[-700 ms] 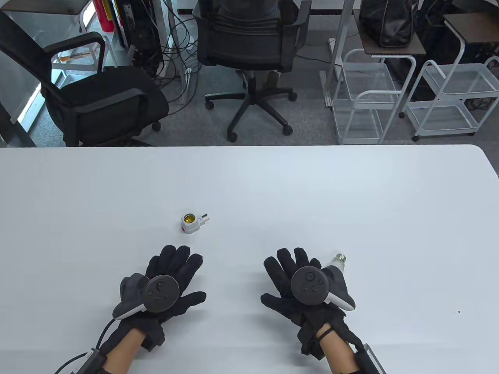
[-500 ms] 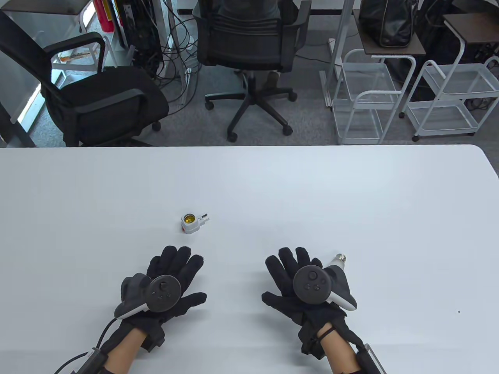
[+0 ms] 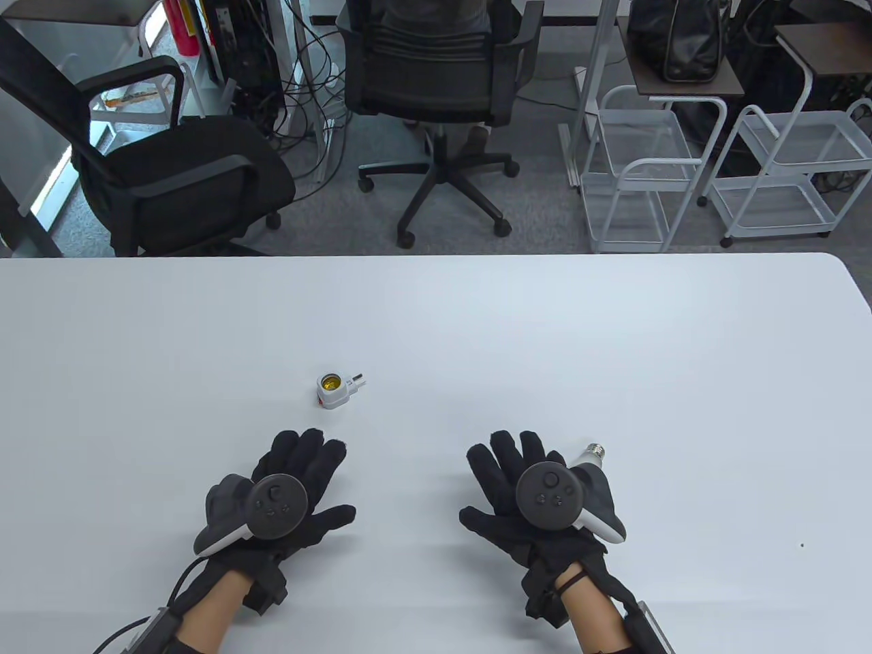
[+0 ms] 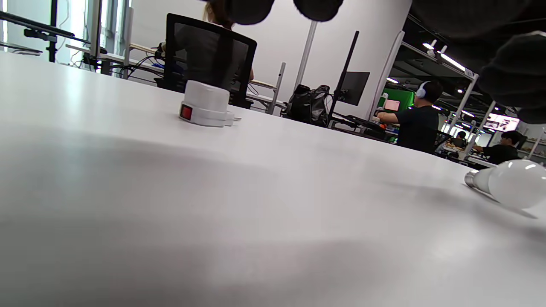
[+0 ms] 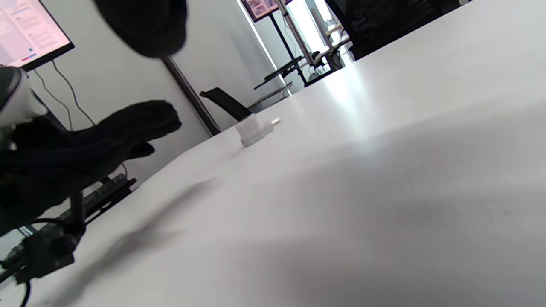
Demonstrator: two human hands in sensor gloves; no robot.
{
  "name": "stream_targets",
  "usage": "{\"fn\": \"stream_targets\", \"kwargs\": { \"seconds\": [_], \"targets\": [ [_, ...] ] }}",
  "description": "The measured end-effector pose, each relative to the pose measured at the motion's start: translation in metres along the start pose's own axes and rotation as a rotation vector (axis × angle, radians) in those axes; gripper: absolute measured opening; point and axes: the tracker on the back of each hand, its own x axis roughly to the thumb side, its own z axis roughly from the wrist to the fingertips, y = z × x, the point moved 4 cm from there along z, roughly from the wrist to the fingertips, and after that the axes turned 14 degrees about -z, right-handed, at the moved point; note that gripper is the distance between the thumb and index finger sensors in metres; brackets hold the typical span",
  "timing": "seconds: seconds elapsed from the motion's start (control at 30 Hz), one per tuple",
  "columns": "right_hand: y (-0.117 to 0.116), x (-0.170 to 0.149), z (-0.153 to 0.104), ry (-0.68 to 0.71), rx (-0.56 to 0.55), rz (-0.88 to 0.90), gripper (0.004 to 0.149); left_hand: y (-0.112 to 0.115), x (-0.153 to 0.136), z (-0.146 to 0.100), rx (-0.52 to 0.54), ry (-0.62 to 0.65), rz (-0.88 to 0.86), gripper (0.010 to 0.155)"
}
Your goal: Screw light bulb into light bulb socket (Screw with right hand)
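Note:
A small white light bulb socket with a brass-lined opening, plug pins and a red switch stands on the white table; it also shows in the left wrist view and the right wrist view. A white light bulb lies on its side just right of my right hand, metal base pointing away; it shows in the left wrist view too. My left hand is spread, empty, a short way this side of the socket. My right hand is spread flat, empty, beside the bulb.
Office chairs and white wire carts stand beyond the table's far edge. The table's right corner is rounded.
My left hand has lifted slightly and shifted a little left. My right hand has edged slightly right. The socket and bulb have not moved.

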Motion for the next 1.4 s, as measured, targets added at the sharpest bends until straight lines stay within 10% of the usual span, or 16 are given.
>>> {"fn": "stream_targets", "kwargs": {
  "seconds": [0.43,0.9,1.4],
  "targets": [
    [0.010,-0.002,-0.004,0.015,-0.065,0.056,0.071,-0.051,-0.050,0.071,0.118,-0.267,-0.279,0.098],
    [0.015,-0.002,-0.007,0.021,-0.091,0.071,0.071,-0.014,-0.095,0.147,-0.052,-0.585,-0.123,0.098],
    [0.017,-0.001,-0.008,0.040,-0.106,0.089,0.071,-0.005,-0.093,0.143,0.082,-0.560,-0.056,0.073]
  ]
}}
